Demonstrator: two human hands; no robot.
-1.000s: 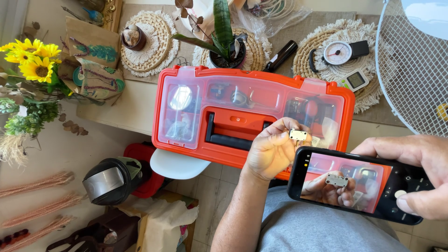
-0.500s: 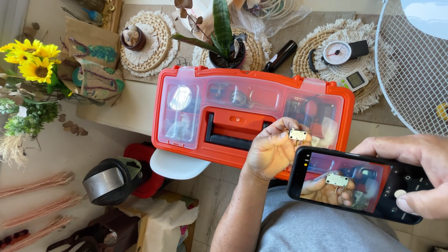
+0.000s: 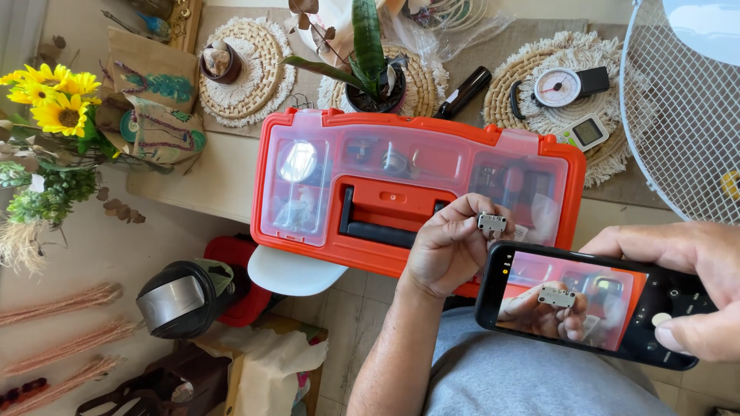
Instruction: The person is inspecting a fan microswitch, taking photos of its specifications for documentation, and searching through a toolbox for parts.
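My left hand (image 3: pixel 451 246) pinches a small grey metal part (image 3: pixel 492 223) between thumb and fingers, just above the front edge of an orange toolbox (image 3: pixel 416 196) with a clear lid and black handle. My right hand (image 3: pixel 686 289) grips a black phone (image 3: pixel 590 304) held sideways, thumb near the on-screen shutter button. The phone's screen shows the left hand and the small part. The phone hovers below and to the right of the part.
Behind the toolbox lie woven mats, a potted plant (image 3: pixel 374 65), a dark bottle (image 3: pixel 462 92), a dial scale (image 3: pixel 563 86) and a small digital device (image 3: pixel 584 132). A white fan grille (image 3: pixel 678 108) stands at right, sunflowers (image 3: pixel 58 108) at left, a black helmet (image 3: pixel 181 296) below.
Almost nothing differs; the phone shifted slightly and the part's image on its screen moved a little. Both hands keep their hold.
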